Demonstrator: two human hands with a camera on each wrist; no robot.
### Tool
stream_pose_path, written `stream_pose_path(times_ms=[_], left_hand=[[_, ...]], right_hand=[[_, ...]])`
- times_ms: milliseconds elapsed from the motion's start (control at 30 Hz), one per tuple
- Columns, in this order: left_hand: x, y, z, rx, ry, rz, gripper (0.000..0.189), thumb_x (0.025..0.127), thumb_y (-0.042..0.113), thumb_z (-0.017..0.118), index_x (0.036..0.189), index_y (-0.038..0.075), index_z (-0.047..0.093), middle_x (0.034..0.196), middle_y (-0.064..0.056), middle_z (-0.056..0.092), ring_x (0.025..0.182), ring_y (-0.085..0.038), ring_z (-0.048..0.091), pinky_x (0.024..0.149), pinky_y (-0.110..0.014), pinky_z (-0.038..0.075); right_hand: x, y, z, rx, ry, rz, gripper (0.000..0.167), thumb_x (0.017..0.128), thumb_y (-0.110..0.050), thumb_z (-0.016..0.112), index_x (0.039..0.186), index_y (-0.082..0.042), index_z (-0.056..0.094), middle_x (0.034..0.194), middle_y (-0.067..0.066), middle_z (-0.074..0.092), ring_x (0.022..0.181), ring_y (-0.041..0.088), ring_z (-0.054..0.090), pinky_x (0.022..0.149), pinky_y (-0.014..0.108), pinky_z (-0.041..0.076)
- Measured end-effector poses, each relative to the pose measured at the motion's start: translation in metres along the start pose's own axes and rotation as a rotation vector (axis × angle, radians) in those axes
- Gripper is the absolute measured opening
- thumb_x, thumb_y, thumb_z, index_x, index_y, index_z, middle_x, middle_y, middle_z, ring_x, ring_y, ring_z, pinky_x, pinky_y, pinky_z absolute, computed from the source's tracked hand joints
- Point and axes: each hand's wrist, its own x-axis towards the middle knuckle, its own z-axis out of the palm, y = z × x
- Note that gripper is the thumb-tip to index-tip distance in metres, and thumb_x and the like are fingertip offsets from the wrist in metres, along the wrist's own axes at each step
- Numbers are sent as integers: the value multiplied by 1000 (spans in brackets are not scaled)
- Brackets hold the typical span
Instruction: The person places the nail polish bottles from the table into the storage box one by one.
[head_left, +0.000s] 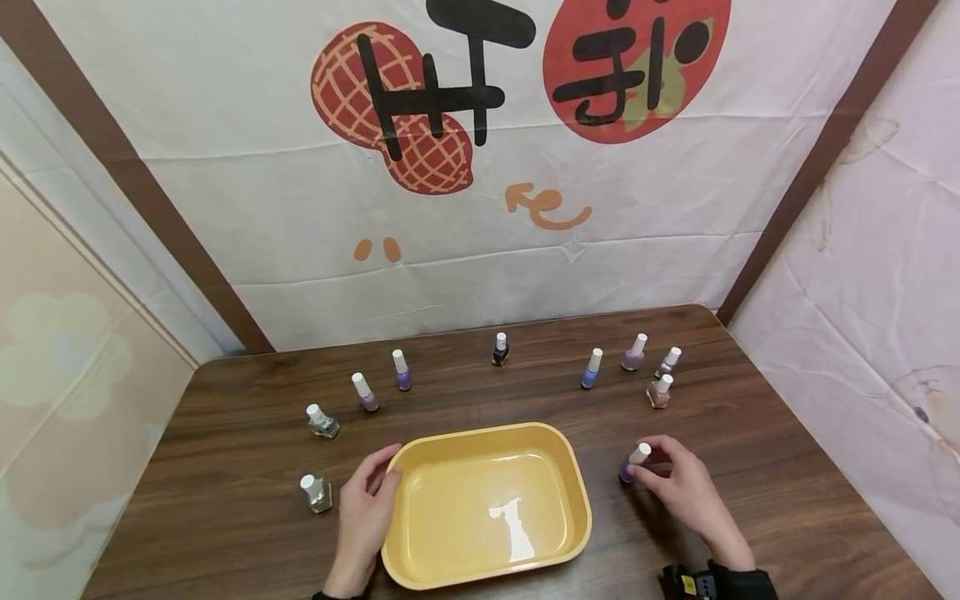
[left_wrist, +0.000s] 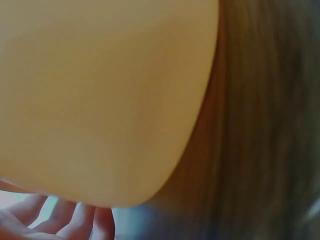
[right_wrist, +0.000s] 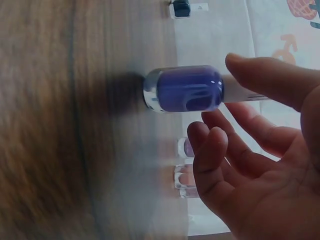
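A shallow yellow tray (head_left: 457, 517) with rounded corners lies on the table in front of me. My left hand (head_left: 363, 510) grips its left rim, thumb on the edge and fingers around the outer side. In the left wrist view the tray (left_wrist: 110, 100) fills much of the picture, with fingers showing at its lower edge. Right of the tray, my right hand (head_left: 684, 490) pinches a purple nail polish bottle (right_wrist: 187, 90) by its white cap, thumb against one side. That bottle stands slightly tilted, its base close to the tabletop.
Left of the tray stand two silvery-clear polish bottles (head_left: 318, 496). Behind it are a pale mauve bottle (head_left: 369, 402), a purple one (head_left: 404, 380), a black one (head_left: 500, 354) and a blue one (head_left: 589, 377). Several lilac and pinkish bottles (head_left: 658, 395) cluster at the back right.
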Motion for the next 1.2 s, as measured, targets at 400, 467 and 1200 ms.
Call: stream_pose_path(times_ms=[400, 467, 1200], left_hand=[[1, -5, 4, 1, 65, -17, 29, 99, 10, 49, 123, 6, 64, 120, -14, 64, 95, -10, 61, 76, -17, 51], [0, -5, 6, 0, 72, -8, 29, 99, 10, 49, 123, 6, 64, 119, -14, 65, 95, -10, 61, 75, -18, 51], [0, -2, 5, -4, 41, 0, 30, 99, 12, 47, 124, 6, 62, 121, -15, 64, 102, -21, 60, 78, -17, 48]], right_hand=[[-2, 1, 7, -12, 12, 23, 18, 86, -11, 71, 101, -6, 65, 100, 9, 69, 97, 25, 64, 77, 30, 54], [-2, 2, 7, -16, 15, 21, 17, 86, -11, 71, 100, -7, 65, 99, 9, 69, 97, 25, 64, 76, 29, 53], [-4, -4, 9, -43, 30, 2, 15, 87, -13, 71, 100, -8, 67, 98, 8, 70, 96, 24, 65, 73, 23, 52]])
